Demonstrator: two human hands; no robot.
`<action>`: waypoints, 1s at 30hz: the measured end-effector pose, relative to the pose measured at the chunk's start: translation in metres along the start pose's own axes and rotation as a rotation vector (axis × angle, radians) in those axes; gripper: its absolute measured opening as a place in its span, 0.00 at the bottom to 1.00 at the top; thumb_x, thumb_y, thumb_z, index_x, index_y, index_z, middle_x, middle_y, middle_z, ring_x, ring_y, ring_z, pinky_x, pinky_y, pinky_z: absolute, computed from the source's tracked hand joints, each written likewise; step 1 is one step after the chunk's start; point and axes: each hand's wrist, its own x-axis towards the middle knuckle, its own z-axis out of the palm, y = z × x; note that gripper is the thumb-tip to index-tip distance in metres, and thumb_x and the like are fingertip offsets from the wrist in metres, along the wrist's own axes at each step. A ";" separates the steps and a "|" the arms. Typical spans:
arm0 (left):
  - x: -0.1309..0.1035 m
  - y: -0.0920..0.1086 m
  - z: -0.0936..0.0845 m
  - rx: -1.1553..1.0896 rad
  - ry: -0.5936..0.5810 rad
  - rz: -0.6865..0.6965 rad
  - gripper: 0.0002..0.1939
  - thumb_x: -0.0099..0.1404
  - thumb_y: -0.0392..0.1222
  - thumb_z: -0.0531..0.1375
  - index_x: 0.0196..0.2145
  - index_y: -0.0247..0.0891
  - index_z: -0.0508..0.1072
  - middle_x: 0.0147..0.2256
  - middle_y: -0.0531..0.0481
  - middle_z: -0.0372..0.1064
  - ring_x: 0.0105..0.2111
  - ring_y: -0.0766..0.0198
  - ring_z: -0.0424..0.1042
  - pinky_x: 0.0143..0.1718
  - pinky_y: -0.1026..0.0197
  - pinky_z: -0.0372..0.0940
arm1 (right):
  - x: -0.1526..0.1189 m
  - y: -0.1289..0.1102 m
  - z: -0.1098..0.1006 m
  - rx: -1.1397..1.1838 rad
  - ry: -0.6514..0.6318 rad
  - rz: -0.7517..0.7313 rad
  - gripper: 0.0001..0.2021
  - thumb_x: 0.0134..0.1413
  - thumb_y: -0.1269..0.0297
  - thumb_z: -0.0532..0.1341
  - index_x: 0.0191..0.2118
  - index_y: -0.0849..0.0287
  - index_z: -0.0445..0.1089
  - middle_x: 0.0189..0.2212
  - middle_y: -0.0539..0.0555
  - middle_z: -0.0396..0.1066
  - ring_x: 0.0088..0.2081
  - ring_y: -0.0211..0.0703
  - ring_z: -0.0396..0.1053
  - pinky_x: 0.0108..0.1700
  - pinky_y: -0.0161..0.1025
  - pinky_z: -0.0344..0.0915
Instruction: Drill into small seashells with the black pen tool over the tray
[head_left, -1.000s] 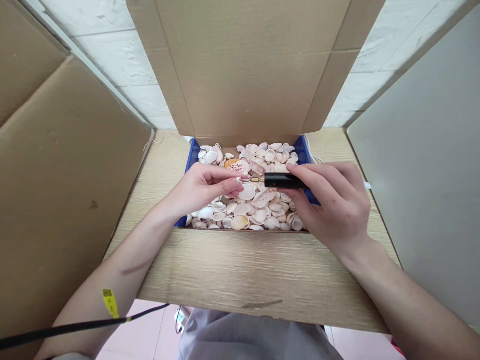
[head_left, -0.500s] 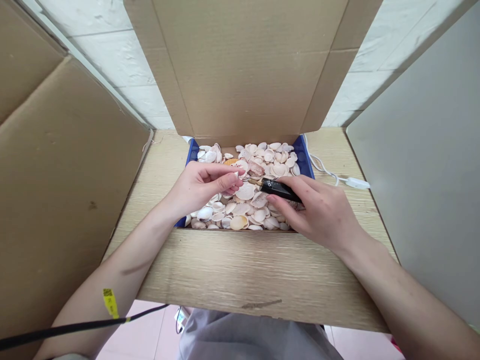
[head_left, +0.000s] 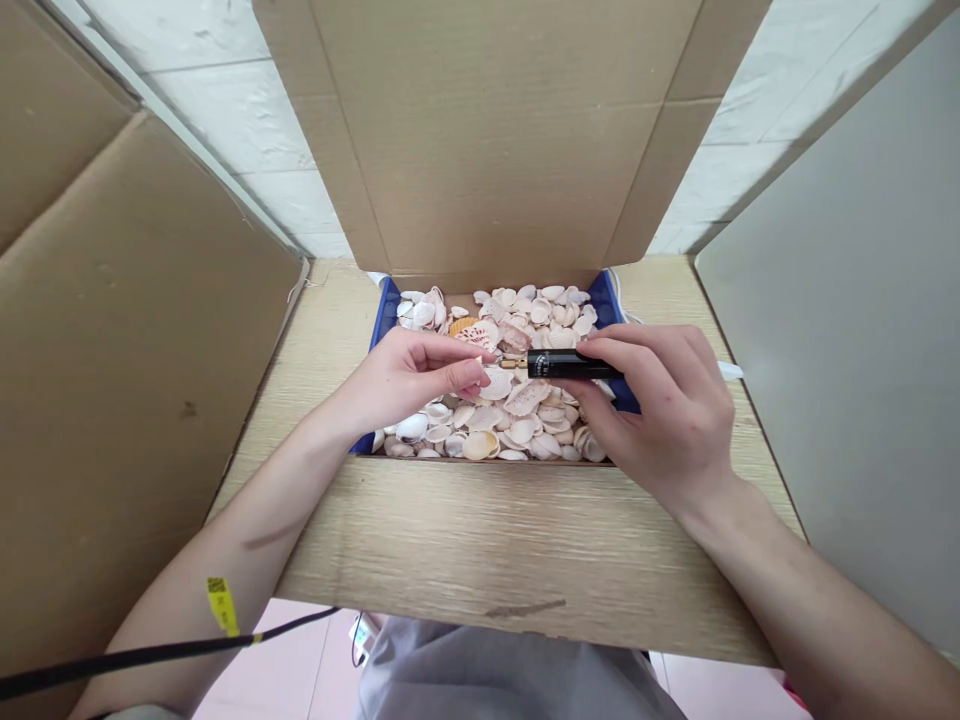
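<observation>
The left hand [head_left: 424,378] pinches what seems a small pale shell [head_left: 480,364]; the right hand [head_left: 660,395] grips a smooth, black, cylindrical drill [head_left: 562,363] with a brassy chuck.

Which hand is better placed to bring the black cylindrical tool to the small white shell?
Probably the right hand: it holds the tool, golden end toward the shell in the left hand.

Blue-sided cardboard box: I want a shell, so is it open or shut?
Open: its plain brown cardboard lid stands raised at the back, and the white and pinkish seashells inside show.
</observation>
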 end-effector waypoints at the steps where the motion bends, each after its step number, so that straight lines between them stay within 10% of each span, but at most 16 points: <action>1: 0.000 0.000 0.000 -0.002 -0.008 0.000 0.14 0.54 0.44 0.70 0.38 0.36 0.82 0.29 0.49 0.79 0.27 0.66 0.77 0.34 0.62 0.74 | 0.000 0.000 0.000 -0.003 -0.001 0.009 0.11 0.55 0.69 0.65 0.44 0.56 0.67 0.39 0.60 0.75 0.39 0.50 0.71 0.40 0.46 0.69; 13: 0.001 -0.006 0.001 0.045 0.088 0.179 0.11 0.55 0.42 0.70 0.38 0.38 0.82 0.34 0.48 0.80 0.30 0.67 0.76 0.34 0.65 0.71 | -0.002 -0.002 -0.001 0.046 -0.237 0.081 0.12 0.66 0.60 0.53 0.34 0.60 0.68 0.22 0.49 0.71 0.22 0.38 0.68 0.22 0.36 0.57; 30: 0.004 -0.006 -0.002 0.097 0.077 0.039 0.14 0.57 0.48 0.68 0.37 0.36 0.82 0.29 0.48 0.78 0.28 0.67 0.73 0.34 0.64 0.71 | 0.000 -0.001 0.002 0.018 -0.055 -0.027 0.08 0.56 0.70 0.64 0.42 0.59 0.66 0.32 0.54 0.75 0.32 0.44 0.71 0.35 0.40 0.68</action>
